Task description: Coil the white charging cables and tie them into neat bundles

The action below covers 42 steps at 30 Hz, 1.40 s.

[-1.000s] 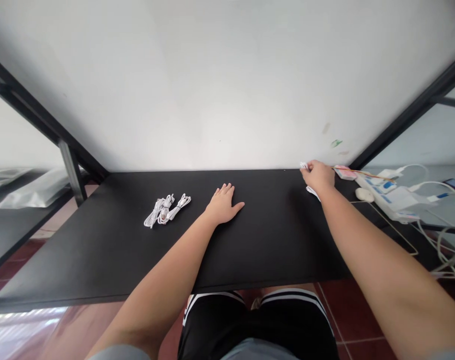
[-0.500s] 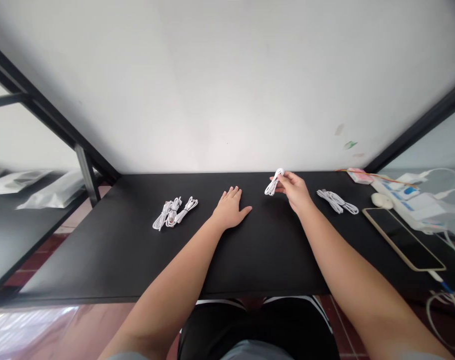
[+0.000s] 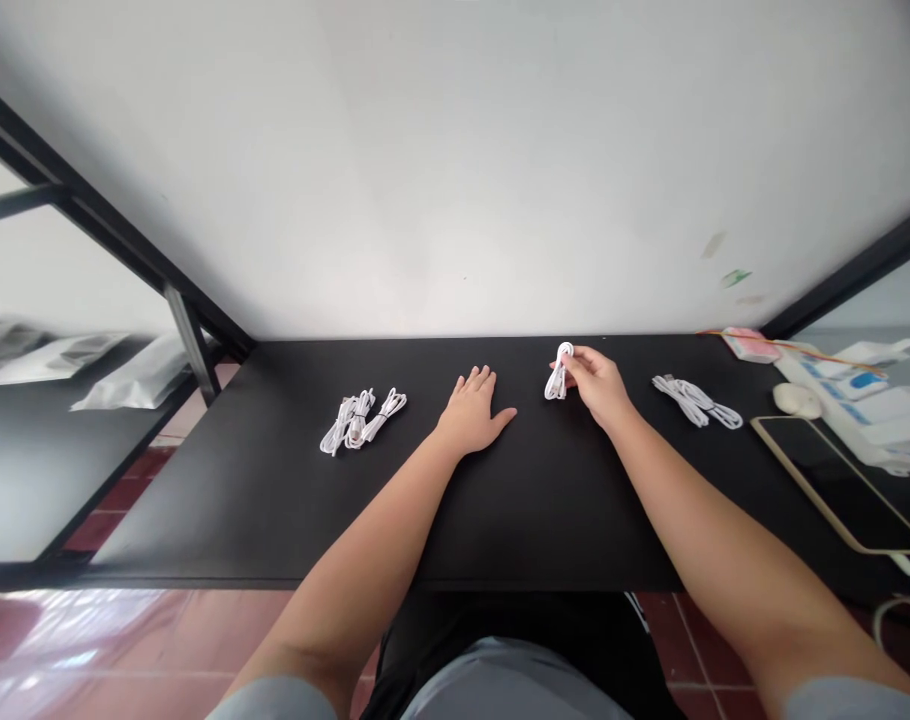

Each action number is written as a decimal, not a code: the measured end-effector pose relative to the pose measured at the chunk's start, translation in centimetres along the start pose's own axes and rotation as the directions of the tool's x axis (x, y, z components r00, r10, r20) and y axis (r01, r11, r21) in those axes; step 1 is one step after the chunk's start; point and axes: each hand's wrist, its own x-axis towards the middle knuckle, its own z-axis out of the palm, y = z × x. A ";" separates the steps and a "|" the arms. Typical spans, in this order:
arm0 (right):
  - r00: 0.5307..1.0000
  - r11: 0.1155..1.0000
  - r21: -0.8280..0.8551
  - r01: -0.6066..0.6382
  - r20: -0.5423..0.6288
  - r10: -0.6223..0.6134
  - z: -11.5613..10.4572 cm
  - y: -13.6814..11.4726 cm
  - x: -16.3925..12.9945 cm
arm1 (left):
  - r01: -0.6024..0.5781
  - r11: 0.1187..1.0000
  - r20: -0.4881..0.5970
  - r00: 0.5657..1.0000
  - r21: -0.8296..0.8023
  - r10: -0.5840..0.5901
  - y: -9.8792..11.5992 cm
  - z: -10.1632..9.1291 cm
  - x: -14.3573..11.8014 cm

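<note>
Pinching a coiled white cable between thumb and fingertips, the right hand holds it just above the black surface, near the back wall. The left hand lies flat, fingers spread, palm down. More cable bundles rest to the left; loose cables lie to the right, beside a phone.

Both arms extended forward, hands apart.
Left hand lies palm down, fingers spread slightly, forearm straight. Right hand is raised a little, fingers curled in a pinch near the thumb; fingertip contact appears closed, though small in view.
</note>
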 end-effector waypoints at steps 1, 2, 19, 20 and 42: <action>1.000 1.000 -0.008 0.001 0.002 -0.001 0.0 0.0 0.0 | 0.001 1.000 -0.002 1.000 -0.001 -0.001 0.0 0.0 0.0; 1.000 1.000 -0.019 0.003 0.003 -0.003 0.1 0.0 0.0 | -0.001 1.000 -0.005 1.000 -0.003 0.001 0.0 0.0 0.0; 0.980 0.969 0.190 -0.156 0.156 0.127 2.2 -2.2 -3.1 | -0.150 0.956 -0.222 0.971 -0.253 0.094 0.9 -0.5 -0.5; 0.981 0.969 0.193 -0.157 0.146 0.130 2.1 -2.2 -3.1 | -0.148 0.953 -0.223 0.971 -0.263 0.090 0.9 -0.5 -0.5; 0.994 0.994 0.053 -0.098 0.050 0.096 0.8 -2.0 -4.0 | -0.108 0.960 -0.087 0.992 -0.257 0.089 1.0 -1.0 -0.1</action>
